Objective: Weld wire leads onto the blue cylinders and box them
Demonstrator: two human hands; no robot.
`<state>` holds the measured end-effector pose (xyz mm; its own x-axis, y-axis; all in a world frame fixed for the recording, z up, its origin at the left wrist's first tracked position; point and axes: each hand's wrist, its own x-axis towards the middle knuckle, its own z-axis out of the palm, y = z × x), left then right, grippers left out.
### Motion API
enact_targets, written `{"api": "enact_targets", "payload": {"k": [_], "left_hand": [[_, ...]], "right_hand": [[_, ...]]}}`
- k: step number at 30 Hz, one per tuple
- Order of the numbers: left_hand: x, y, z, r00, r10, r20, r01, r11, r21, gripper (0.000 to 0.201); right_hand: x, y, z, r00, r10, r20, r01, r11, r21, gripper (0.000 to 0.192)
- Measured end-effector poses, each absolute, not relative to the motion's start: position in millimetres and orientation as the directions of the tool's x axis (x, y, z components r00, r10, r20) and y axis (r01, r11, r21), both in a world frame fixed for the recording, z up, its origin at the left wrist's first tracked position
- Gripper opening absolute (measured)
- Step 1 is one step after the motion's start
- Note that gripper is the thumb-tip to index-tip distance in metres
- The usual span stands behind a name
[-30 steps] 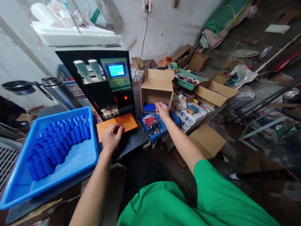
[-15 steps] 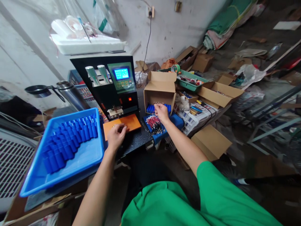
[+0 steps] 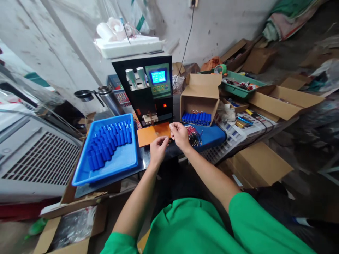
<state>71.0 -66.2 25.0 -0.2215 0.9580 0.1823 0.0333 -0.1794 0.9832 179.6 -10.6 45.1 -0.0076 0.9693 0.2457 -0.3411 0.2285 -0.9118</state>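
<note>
My left hand [image 3: 158,150] is closed in a pinch just in front of the orange board [image 3: 148,137]. Close beside it, my right hand [image 3: 180,135] pinches too, over the board's right end. Whatever lies between the fingertips is too small to name. Behind the board stands a black spot-welding machine [image 3: 144,95] with a lit blue screen and small electrodes low on its front. Right of my right hand is a pile of red and black wire leads [image 3: 194,135], partly hidden by the hand. An open cardboard box [image 3: 200,106] behind it holds blue cylindrical cells [image 3: 197,118].
At left, a blue tray [image 3: 123,155] carries rows of upright blue cylindrical cells [image 3: 109,141]. A steel flask [image 3: 109,100] stands behind it. White foam [image 3: 129,46] lies on the machine. A green bin [image 3: 238,84] and more cartons crowd the right side.
My right hand has come left from the cell box toward the board. My left hand has come off the board toward it, and the two now nearly meet. The view has swung left.
</note>
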Motion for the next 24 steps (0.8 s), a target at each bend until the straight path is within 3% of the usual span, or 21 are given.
{"api": "enact_targets", "payload": {"k": [6,11,19,22,24], "left_hand": [[59.9,-73.8,23.1,-0.295,0.935,0.196,0.003,-0.204,0.979,0.034],[45.4,-83.2,22.3,-0.298,0.929,0.221,0.100,-0.199,0.975,0.030],[26.6,-97.4,16.5,-0.255,0.935,0.246,0.218,-0.192,0.957,0.029],[-2.7,-96.7,20.7,-0.301,0.901,0.313,0.397,-0.180,0.900,0.023],[-31.5,-92.8,27.7,-0.358,0.863,0.356,0.598,-0.080,0.797,0.018]], "right_hand": [[169.8,-21.2,35.4,-0.098,0.969,0.228,-0.307,0.189,-0.933,0.038],[171.0,-28.8,28.8,-0.249,0.918,0.308,-0.166,0.273,-0.948,0.029],[166.7,-37.2,20.4,-0.353,0.890,0.290,-0.057,0.289,-0.956,0.029],[163.1,-27.1,15.0,-0.286,0.910,0.301,-0.029,0.305,-0.952,0.030],[160.2,-16.9,11.0,-0.220,0.924,0.312,-0.010,0.318,-0.948,0.031]]}}
